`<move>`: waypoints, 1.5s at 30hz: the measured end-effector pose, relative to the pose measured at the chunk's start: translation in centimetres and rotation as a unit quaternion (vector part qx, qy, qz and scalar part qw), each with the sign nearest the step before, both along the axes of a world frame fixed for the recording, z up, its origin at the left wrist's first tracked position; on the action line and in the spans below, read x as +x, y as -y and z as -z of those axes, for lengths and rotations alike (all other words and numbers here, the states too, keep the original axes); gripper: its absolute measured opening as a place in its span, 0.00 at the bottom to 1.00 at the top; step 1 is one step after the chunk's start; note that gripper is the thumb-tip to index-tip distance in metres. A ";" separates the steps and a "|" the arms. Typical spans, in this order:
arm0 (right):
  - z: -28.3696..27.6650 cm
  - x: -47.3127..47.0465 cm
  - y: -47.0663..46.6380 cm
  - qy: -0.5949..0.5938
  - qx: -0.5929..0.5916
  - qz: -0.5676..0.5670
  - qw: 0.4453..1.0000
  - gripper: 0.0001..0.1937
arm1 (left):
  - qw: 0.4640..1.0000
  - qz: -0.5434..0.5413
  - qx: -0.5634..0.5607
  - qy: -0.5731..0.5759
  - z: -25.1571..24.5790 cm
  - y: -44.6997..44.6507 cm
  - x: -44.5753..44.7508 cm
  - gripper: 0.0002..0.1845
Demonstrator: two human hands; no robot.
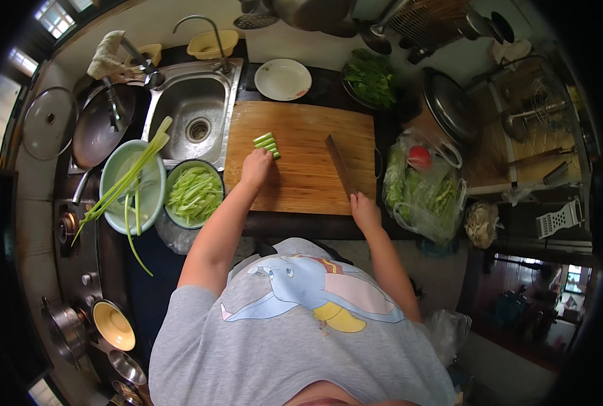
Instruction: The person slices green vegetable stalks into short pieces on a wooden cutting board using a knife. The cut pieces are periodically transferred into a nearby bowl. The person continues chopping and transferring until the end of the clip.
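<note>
On the wooden cutting board (301,188), several short celery stalk pieces (264,140) lie side by side in a small stack. My left hand (257,165) has its fingertips on the near end of these pieces, partly covering them. My right hand (366,209) grips the handle of a kitchen knife (340,163) at the board's near right. Its long blade points away from me over the board, apart from the celery. Cut celery strips (195,195) fill a bowl left of the board. Whole celery stalks (129,185) lie across a pale green basin (107,162).
A steel sink (172,119) adjoins the board's left side. Behind the board are a white plate (283,79) and leafy greens (371,78). To the right sit a plastic bag of vegetables (425,190) and a lidded pot (451,106). Utensils hang above; a wok (101,124) stands far left.
</note>
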State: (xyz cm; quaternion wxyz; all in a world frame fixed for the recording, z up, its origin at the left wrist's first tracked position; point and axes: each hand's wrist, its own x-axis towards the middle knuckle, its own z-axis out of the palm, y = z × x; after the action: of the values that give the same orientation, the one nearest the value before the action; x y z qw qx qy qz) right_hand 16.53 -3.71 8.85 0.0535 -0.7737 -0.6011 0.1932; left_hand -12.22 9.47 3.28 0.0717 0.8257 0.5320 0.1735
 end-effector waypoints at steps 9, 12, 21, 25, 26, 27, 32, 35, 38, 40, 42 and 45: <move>-0.2 0.4 -0.4 -0.029 -0.032 0.010 0.999 0.17 | 0.992 -0.032 0.078 -0.095 1.6 0.5 0.8 0.04; 0.1 1.0 -0.5 -0.045 -0.027 0.016 0.998 0.17 | 0.993 -0.021 0.068 -0.090 1.3 1.5 0.9 0.06; 0.7 1.5 -0.6 -0.081 -0.021 0.021 0.996 0.18 | 0.966 0.241 0.089 0.010 1.6 6.0 9.1 0.09; 0.6 1.3 -0.3 -0.075 0.014 -0.021 0.997 0.16 | 0.960 0.259 0.096 0.050 2.0 6.4 10.5 0.11; 0.5 1.3 -0.1 -0.058 0.034 -0.045 0.997 0.15 | 0.959 0.263 0.090 0.051 2.1 6.6 10.5 0.12; 0.4 1.4 0.2 -0.052 0.033 -0.060 0.996 0.15 | 0.959 0.266 0.084 0.055 2.2 6.7 10.5 0.12; -0.2 2.4 2.0 -0.011 0.028 -0.118 0.993 0.13 | 0.963 0.252 0.064 0.077 2.8 7.9 10.7 0.15; -0.3 2.8 3.0 -0.007 0.017 -0.145 0.989 0.13 | 0.960 0.251 0.085 0.089 2.9 8.0 10.8 0.15; -0.5 2.6 3.4 -0.004 0.033 -0.170 0.985 0.12 | 0.959 0.252 0.090 0.089 3.1 7.9 10.8 0.14; -0.9 2.5 3.9 0.001 0.029 -0.190 0.981 0.10 | 0.960 0.252 0.083 0.087 3.4 7.8 10.8 0.14; -1.3 2.1 4.5 0.005 0.025 -0.197 0.980 0.10 | 0.960 0.254 0.086 0.082 3.7 7.9 10.7 0.14; -1.8 1.8 5.3 0.009 0.025 -0.198 0.980 0.08 | 0.962 0.252 0.080 0.072 4.2 8.0 10.5 0.15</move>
State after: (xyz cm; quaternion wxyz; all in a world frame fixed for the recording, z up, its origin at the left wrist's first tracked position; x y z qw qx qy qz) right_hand 18.38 -9.01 10.63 0.0286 -0.6395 -0.7474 0.1777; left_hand -1.76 1.48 -0.87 0.0849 0.9214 0.2846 0.2507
